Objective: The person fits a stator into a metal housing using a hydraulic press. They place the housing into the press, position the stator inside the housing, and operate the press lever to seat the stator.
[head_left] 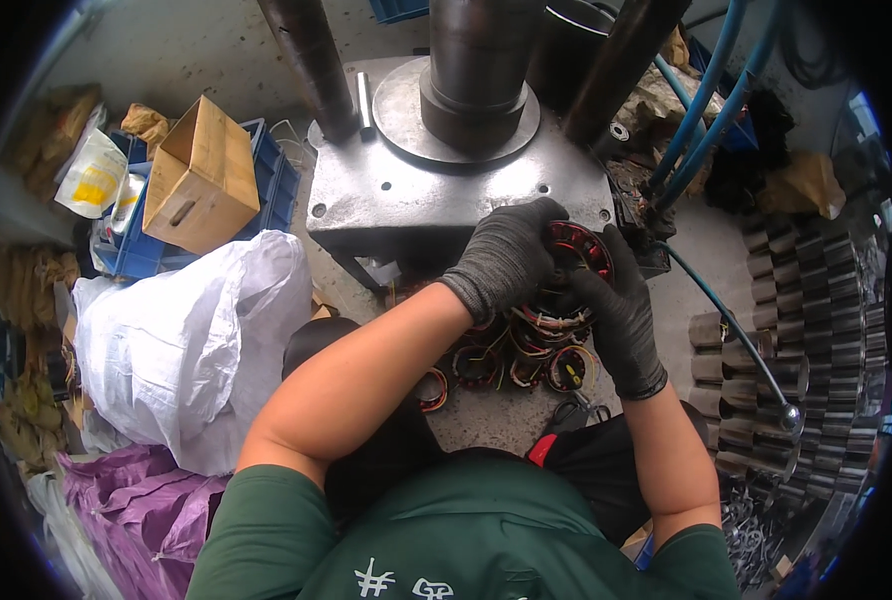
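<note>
A ring-shaped motor stator with red and dark windings (578, 240) is held up just in front of the press's metal table (436, 205). My left hand (511, 255), in a dark grey knit glove, closes on its left side. On the right side, my right hand (621, 310), gloved alike, grips the ring with thumb and fingers. Parts of the stator are hidden behind the gloves. Below my hands, several more wound stators (476, 367) with loose coloured wires sit on the floor, some apparently stacked.
A thick ram (476, 70) stands on a round plate, with a short metal rod (365, 105) nearby. Left are a cardboard box (206, 180), a white sack (191, 345) and a purple sack (146, 510). Right are blue hoses (711, 110), a ball-ended lever (790, 416) and stacked metal cylinders (816, 340).
</note>
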`<state>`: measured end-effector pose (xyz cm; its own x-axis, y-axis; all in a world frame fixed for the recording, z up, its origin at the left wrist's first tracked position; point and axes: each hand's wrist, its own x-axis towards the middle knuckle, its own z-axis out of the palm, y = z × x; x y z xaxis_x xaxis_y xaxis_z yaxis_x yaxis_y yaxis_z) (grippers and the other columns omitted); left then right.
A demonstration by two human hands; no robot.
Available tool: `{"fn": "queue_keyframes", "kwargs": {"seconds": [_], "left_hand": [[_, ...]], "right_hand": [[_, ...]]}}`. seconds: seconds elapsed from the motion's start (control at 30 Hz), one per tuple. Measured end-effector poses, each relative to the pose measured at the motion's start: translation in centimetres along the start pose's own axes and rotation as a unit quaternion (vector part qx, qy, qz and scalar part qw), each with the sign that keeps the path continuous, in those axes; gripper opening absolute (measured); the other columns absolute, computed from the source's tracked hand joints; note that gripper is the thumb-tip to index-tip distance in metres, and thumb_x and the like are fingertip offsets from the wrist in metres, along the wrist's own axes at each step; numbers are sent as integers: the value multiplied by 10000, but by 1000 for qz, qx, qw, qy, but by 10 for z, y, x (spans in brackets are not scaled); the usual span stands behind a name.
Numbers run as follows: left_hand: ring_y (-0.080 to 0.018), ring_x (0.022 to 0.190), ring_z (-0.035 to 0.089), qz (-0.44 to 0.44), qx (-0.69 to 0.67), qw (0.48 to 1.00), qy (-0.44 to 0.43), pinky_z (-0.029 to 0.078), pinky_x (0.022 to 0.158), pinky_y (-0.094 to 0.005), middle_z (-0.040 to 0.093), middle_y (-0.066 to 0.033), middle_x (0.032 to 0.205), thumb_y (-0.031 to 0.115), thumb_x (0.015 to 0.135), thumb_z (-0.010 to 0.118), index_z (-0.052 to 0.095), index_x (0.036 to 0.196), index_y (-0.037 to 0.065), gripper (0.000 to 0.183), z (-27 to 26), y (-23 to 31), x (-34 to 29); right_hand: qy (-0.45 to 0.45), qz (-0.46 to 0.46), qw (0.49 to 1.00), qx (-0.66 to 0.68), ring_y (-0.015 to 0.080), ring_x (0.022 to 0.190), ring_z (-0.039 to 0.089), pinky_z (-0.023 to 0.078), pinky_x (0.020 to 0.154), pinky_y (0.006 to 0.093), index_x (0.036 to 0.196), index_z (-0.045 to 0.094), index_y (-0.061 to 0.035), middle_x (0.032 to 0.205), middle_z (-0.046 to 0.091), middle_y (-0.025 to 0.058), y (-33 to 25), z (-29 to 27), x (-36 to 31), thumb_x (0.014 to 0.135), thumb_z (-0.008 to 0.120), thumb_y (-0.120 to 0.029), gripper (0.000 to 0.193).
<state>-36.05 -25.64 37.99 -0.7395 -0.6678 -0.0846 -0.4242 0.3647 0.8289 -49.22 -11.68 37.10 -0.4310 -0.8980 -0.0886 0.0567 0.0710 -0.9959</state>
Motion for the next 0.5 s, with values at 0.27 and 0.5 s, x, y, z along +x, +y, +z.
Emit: {"fn": "queue_keyframes", "kwargs": {"seconds": [0.27, 0.5], "left_hand": [[-258, 1298, 543, 36, -388, 915, -106, 455, 1099, -372, 559, -194, 1410, 267, 986, 691, 404, 1537, 55, 656, -19, -7, -11], [-364, 1429, 441, 325, -33, 944, -54, 450, 1119, -483, 363, -195, 1596, 29, 811, 777, 594, 1427, 163, 657, -38, -1, -25]], "right_hand": [[-22, 26, 996, 77, 262, 1031, 704, 612, 882, 362, 1563, 304, 49, 1284, 630, 206, -18, -24, 12, 764, 709, -89, 907], [-39, 35, 988, 148, 253, 870, 721, 633, 716, 340, 1563, 344, 7, 1286, 619, 218, -40, -46, 18, 665, 632, -27, 943]]}}
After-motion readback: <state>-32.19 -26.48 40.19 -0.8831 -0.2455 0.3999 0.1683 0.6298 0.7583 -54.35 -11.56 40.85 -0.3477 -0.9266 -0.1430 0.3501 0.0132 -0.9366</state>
